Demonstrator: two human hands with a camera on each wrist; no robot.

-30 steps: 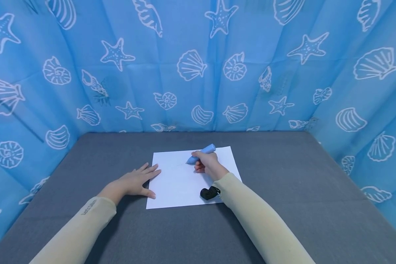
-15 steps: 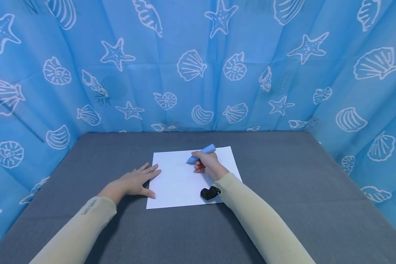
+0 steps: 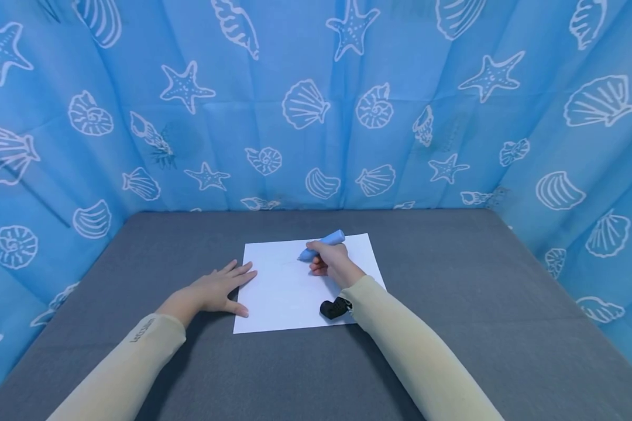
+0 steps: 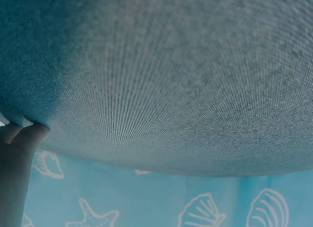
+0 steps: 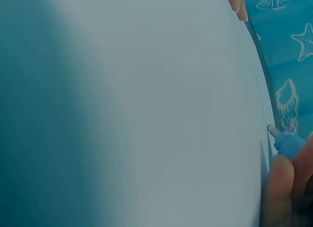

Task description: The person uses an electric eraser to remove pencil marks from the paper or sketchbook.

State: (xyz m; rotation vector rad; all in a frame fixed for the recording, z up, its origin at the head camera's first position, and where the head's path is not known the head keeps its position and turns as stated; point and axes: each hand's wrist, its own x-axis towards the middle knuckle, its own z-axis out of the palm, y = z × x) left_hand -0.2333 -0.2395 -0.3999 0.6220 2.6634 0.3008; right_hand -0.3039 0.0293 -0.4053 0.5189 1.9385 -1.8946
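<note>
A white sheet of paper [image 3: 279, 301] lies on the grey tabletop, slightly skewed. My left hand [image 3: 213, 290] rests on the table with fingers spread, its fingertips and thumb tip over the paper's left edge. In my right hand [image 3: 334, 263] I pinch a thick blue pen [image 3: 333, 237], slanted, its tip down at the upper middle of the sheet. A faint line shows left of the tip. The right wrist view has the pen's narrow pale tip [image 5: 272, 130] at the paper surface, close to my fingers [image 5: 279, 183]. Most of the left hand is outside the left wrist view.
A small black object [image 3: 333, 309] sits at my right cuff, above the paper's lower edge. A blue curtain [image 3: 316, 146] with white shells and starfish hangs behind the table and along both sides. The grey table [image 3: 453, 280] extends around the sheet.
</note>
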